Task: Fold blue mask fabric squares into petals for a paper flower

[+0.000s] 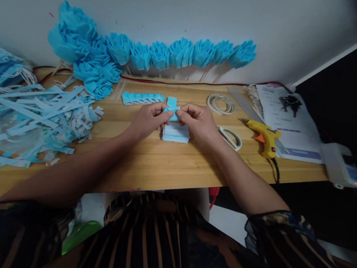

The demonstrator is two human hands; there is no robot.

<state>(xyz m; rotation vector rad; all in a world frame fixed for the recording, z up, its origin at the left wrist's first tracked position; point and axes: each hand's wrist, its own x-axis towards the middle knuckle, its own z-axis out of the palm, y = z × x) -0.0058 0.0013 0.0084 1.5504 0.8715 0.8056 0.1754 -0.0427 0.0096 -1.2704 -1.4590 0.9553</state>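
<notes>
Between my two hands is a small blue fabric piece (pixel 173 114), pinched at both ends. My left hand (pixel 151 119) closes thumb and fingers on its left end. On the right end, my right hand (pixel 198 121) does the same. Just below them lies a stack of pale blue strips (pixel 175 133). Another small blue piece (pixel 172 101) shows right behind my fingertips. To the left of that, a row of folded blue pieces (pixel 143 98) lies on the table. What material the pieces are made of, I cannot tell for sure.
Blue flowers (pixel 181 52) on sticks lean along the wall. A heap of cut strips (pixel 39 117) covers the table's left side. At right are rolls of tape (pixel 221 104), scissors (pixel 232 137) partly hidden by my hand, a yellow glue gun (pixel 263 137), and a printed sheet (pixel 290 130) with keys (pixel 291 103).
</notes>
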